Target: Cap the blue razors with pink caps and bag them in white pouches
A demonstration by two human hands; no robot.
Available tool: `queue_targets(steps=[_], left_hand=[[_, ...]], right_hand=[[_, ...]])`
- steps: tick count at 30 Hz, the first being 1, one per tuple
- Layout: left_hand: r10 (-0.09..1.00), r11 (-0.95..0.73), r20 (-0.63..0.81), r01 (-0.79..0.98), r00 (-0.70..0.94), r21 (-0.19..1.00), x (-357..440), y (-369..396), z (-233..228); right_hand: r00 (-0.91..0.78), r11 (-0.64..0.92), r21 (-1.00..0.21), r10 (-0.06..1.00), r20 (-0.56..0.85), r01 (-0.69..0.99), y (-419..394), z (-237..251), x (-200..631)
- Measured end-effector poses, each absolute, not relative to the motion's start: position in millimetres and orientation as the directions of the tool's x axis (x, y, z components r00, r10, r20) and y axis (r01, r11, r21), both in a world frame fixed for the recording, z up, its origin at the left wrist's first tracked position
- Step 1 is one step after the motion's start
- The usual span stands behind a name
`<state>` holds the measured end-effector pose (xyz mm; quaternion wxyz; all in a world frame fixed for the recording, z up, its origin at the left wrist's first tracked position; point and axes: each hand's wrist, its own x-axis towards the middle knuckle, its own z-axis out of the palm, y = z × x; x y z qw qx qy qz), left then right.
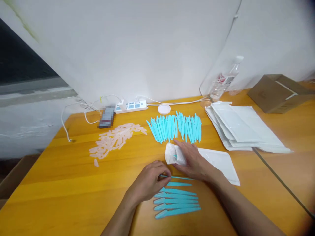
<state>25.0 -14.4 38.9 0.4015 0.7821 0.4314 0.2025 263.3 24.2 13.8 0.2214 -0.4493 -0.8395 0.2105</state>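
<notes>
Item: teal stick, long axis left–right on worktop
Left hand grip pinches its left end; right hand spread on white pouch, just beyond

A thin turquoise plastic stick lies flat on the wooden table, pinched at its near end between the fingertips of the left hand, its slim tip running off to the right. Just beyond that stick sits a white paper pouch, lying flat, its open mouth puffed up and pointing left. The right hand rests on the pouch's mouth end, pressing it down, and a bit of turquoise shows inside the opening. Just nearer than the held stick, a row of matching turquoise sticks lies side by side, parallel, broad ends to the left.
</notes>
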Motion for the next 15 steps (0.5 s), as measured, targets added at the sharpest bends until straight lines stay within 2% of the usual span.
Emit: queue_targets(steps=[4, 6, 10, 15], left_hand=[[0.917, -0.065, -0.093, 0.375, 0.389, 0.925, 1.1, -6.8, 44.2], [0.933, -0.013, -0.11, 0.337, 0.343, 0.942, -6.8, -4.1, 45.7], [0.912, -0.121, -0.084, 0.46, 0.401, 0.88, 1.2, -8.3, 44.4], [0.897, -0.278, -0.072, 0.683, 0.436, 0.675, 27.4, -15.3, 31.1]], right_hand=[[-0.519, 0.535, -0.549, 0.831, 0.202, 0.643, 24.2, 10.2, 264.9], [-0.523, 0.539, -0.548, 0.828, 0.203, 0.64, 23.9, 9.2, 264.7], [-0.502, 0.525, -0.54, 0.84, 0.205, 0.657, 23.0, 7.5, 262.3], [-0.487, 0.53, -0.536, 0.841, 0.235, 0.657, 24.6, 2.7, 260.7]])
